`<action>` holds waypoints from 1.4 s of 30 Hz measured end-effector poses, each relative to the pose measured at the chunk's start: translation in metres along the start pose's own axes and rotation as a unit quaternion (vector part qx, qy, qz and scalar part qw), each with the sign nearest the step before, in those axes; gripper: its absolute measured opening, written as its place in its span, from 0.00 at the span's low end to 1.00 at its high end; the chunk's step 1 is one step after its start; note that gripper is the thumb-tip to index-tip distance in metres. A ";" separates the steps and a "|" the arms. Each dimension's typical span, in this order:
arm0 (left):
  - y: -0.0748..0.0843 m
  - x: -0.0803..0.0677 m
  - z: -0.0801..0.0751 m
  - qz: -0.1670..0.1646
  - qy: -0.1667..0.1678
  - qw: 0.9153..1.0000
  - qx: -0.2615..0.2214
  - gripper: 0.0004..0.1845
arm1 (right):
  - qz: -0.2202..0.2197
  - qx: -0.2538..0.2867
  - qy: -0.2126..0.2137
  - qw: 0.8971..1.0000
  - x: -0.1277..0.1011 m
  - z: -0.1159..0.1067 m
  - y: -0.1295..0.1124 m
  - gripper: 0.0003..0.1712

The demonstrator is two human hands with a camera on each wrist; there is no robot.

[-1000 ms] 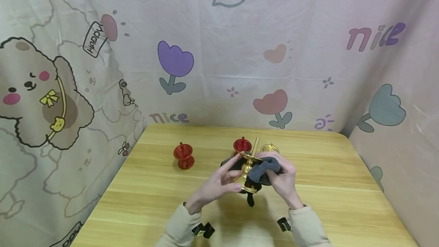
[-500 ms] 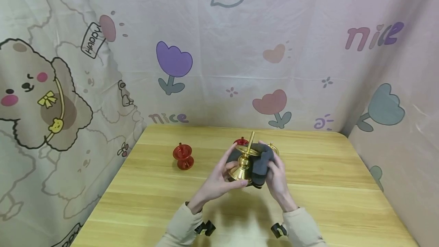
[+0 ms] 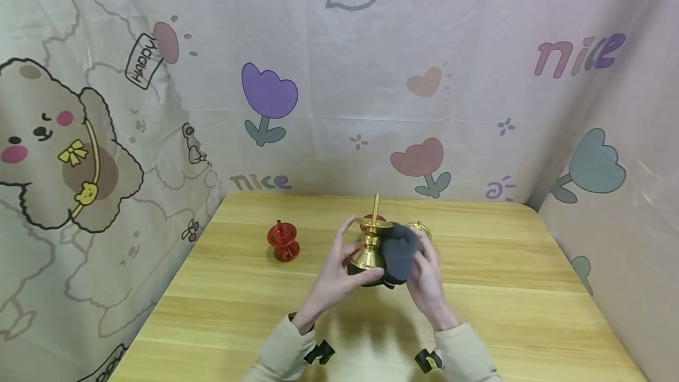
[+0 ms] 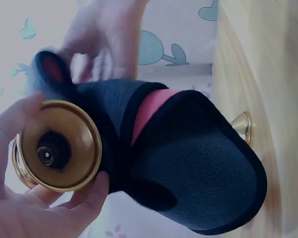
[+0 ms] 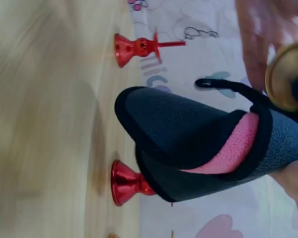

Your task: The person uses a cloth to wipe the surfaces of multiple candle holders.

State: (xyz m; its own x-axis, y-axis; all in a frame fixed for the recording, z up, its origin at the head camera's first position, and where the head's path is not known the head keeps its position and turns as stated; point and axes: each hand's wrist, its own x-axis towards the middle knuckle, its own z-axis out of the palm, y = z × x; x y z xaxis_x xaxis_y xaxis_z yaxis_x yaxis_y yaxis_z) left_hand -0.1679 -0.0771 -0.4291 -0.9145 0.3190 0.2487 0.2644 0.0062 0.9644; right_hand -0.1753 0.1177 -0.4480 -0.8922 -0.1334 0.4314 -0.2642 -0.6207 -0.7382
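Left hand: raised over the counter, fingers curled round the brass candlestick base.
Right hand: presses a dark cloth against it.
Hidden: red holder behind, mostly covered.

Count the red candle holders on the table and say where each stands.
2: one red holder stands alone at the table's left; another red holder stands behind the hands, mostly hidden by the brass holder.

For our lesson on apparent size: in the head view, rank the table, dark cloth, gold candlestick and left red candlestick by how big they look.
1. table
2. dark cloth and gold candlestick: alike, unranked
3. left red candlestick, though farther from the camera
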 end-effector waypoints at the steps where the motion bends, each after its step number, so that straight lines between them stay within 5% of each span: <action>1: 0.000 0.000 0.001 0.000 0.002 1.000 0.004 0.58 | -0.010 -0.041 -0.002 0.999 0.000 0.001 0.002 0.24; 4: 0.002 -0.001 0.005 0.015 0.016 0.999 0.028 0.58 | -0.077 -0.151 -0.002 0.985 -0.002 0.005 0.010 0.30; 7: 0.004 -0.003 0.008 0.038 0.032 0.997 0.055 0.58 | -0.157 -0.227 0.010 0.961 -0.002 0.006 0.017 0.31; 12: 0.005 -0.005 0.008 0.049 0.047 0.995 0.079 0.58 | -0.227 -0.261 0.015 0.938 0.001 0.005 0.021 0.30; 22: 0.008 -0.006 -0.004 0.003 -0.037 0.999 -0.002 0.55 | -0.127 -0.220 0.044 0.966 0.003 -0.005 0.016 0.37; 26: 0.010 -0.007 -0.002 0.001 -0.034 0.999 0.014 0.54 | -0.143 -0.239 0.040 0.960 0.003 -0.007 0.016 0.36; 31: 0.012 -0.008 -0.001 0.010 -0.002 0.998 0.064 0.57 | -0.225 -0.252 0.012 0.941 0.003 -0.005 0.020 0.38; 37: 0.011 -0.010 -0.003 0.107 0.021 0.985 0.137 0.57 | -0.287 -0.285 -0.025 0.914 0.008 -0.005 0.017 0.34; 42: 0.010 -0.011 -0.004 0.099 -0.003 0.992 0.082 0.55 | -0.242 -0.241 -0.014 0.940 0.009 -0.007 0.013 0.42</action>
State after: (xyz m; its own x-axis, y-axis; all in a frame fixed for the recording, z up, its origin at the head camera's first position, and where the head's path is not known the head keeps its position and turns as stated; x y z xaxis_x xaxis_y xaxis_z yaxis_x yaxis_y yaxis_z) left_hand -0.1563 -0.0842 -0.4217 -0.8377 0.3353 0.4312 0.4856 0.0958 0.8689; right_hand -0.1894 0.1135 -0.4571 -0.6163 0.0494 0.7860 -0.7780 -0.1926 -0.5980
